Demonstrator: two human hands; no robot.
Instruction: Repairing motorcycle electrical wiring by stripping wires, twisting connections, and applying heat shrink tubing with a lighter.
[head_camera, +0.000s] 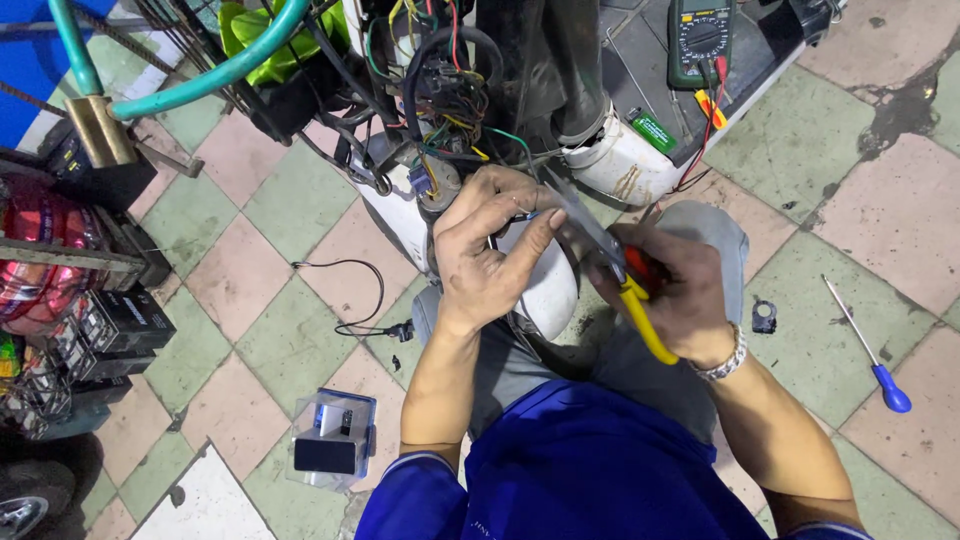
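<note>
yellow-handled cutters (612, 262) in right hand (680, 300), left hand (490, 250) alongside

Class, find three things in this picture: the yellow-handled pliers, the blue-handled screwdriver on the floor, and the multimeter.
yellow-handled pliers (645, 318), head view, on the yellow handle below the right hand.
blue-handled screwdriver (892, 392), head view, on the blue handle.
multimeter (700, 40), head view, on its dial face.

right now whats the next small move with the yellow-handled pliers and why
Probably ease the yellow-handled pliers in the right hand onto the thin wire pinched by the left hand: their dark tip already points at those fingertips, just below the tangle of coloured wires.
</note>
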